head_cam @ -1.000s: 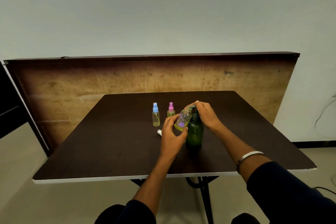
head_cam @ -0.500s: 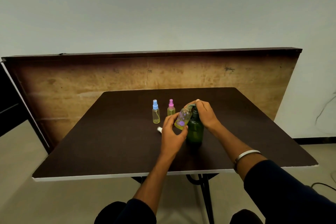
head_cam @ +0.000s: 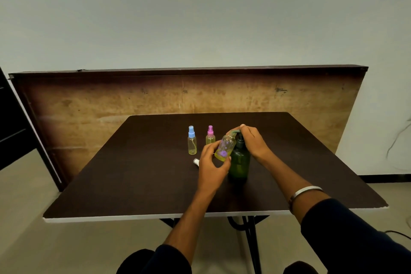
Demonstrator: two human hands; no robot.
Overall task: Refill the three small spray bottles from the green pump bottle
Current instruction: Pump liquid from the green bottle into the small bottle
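The green pump bottle (head_cam: 239,163) stands upright near the middle of the dark table (head_cam: 138,173). My right hand (head_cam: 252,141) lies over its pump head, fingers curled on the nozzle. My left hand (head_cam: 211,168) grips a small clear bottle with purple flowers (head_cam: 225,148), uncapped and tilted, its mouth under the pump spout; yellow liquid sits in its base. A blue-capped spray bottle (head_cam: 192,140) and a pink-capped spray bottle (head_cam: 210,135) stand upright behind and to the left.
A small white cap (head_cam: 196,161) lies on the table just left of my left hand, partly hidden by it. A wooden board (head_cam: 111,104) leans upright behind the table. The table's white front edge (head_cam: 133,217) is near my body.
Both hands and the bottles keep the same arrangement; only the camera view shifts slightly.
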